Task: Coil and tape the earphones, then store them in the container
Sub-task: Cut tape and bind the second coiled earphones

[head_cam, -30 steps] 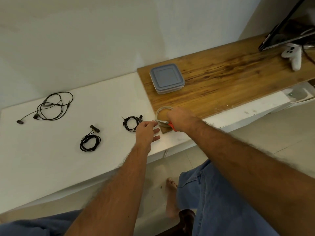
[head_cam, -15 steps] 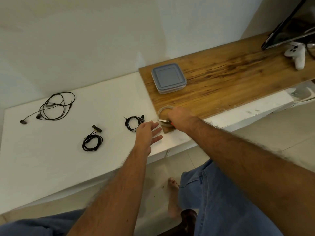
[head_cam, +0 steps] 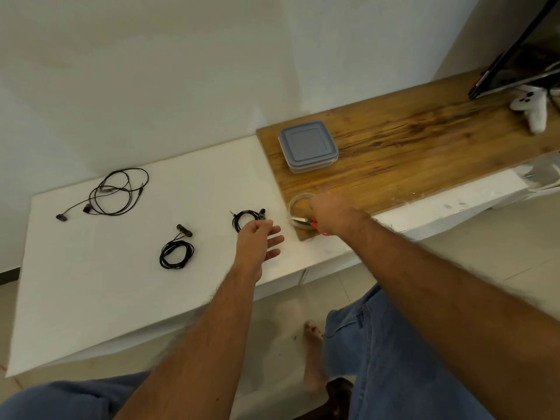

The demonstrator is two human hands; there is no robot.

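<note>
Earphones (head_cam: 249,220) lie coiled on the white worktop (head_cam: 91,283) just beyond your loosely spread, empty left hand (head_cam: 257,247), while your right hand (head_cam: 330,213) grips scissors (head_cam: 298,220) over the tape roll (head_cam: 298,204), so a careless snip could nick the cable.

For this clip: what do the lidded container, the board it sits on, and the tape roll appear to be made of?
Container: likely plastic, with a matte grey lid over a clearer, translucent base.
Board: wood or a wood-look laminate, brown with dark grain streaks and a slight sheen.
Tape roll: apparently clear plastic tape, since the board's brown shows through the ring. The right hand partly covers it.
</note>
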